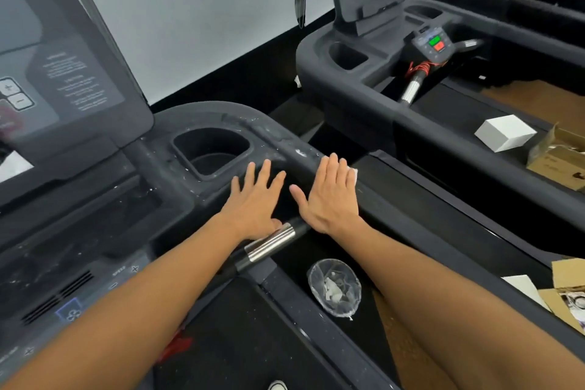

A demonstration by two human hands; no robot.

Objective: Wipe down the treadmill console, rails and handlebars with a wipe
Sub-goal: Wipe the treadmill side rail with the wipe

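Right hand (329, 196) flat, pressing a thin, limp wipe (353, 172) onto the dusty rail (285, 139); left hand (256, 199) flat, empty, beside it.

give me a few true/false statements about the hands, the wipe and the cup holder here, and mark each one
1. The right hand lies flat, fingers straight, on a white wipe on the dusty black side rail. True.
2. The left hand grips the chrome-banded black handlebar. False: its fingers are spread flat on the console, the handlebar below its wrist.
3. The black moulded cup holder holds a bottle. False: no bottle shows in it.
4. A white box sits on the neighbouring treadmill. True.
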